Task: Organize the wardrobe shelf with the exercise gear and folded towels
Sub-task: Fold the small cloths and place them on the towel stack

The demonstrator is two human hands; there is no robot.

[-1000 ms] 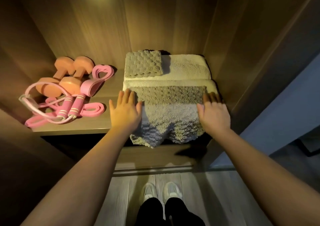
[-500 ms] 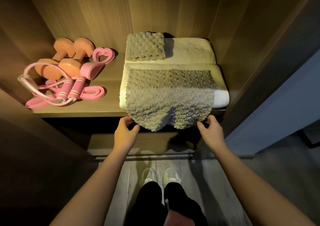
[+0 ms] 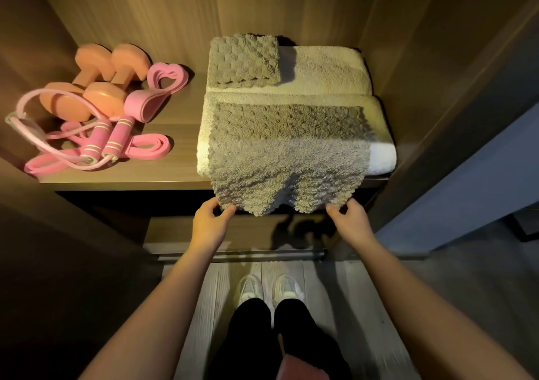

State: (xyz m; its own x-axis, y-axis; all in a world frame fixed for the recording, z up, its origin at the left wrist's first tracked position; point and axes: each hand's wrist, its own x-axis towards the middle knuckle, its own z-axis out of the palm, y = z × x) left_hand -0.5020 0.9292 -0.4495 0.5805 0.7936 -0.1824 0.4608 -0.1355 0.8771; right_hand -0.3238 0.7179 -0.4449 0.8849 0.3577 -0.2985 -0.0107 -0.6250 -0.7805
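Observation:
A grey fluffy towel (image 3: 287, 152) lies spread over a folded white towel (image 3: 382, 158) on the right of the wooden shelf (image 3: 122, 175), its near edge hanging past the shelf front. My left hand (image 3: 211, 222) pinches the towel's near left corner and my right hand (image 3: 350, 219) pinches its near right corner. Behind, a small folded grey towel (image 3: 243, 60) rests on another folded pale towel (image 3: 329, 70). On the left of the shelf sit two orange dumbbells (image 3: 96, 85), pink resistance bands (image 3: 157, 91) and a pink jump rope (image 3: 99, 143).
The wardrobe's wooden side wall (image 3: 431, 73) stands close on the right of the towels. A lower shelf (image 3: 233, 234) and a metal rail (image 3: 242, 254) lie below the hands. My white shoes (image 3: 268, 289) stand on the grey plank floor.
My hands have slid from lying flat on the grey towel down to its hanging near edge and now pinch the two corners. The view has shifted back slightly.

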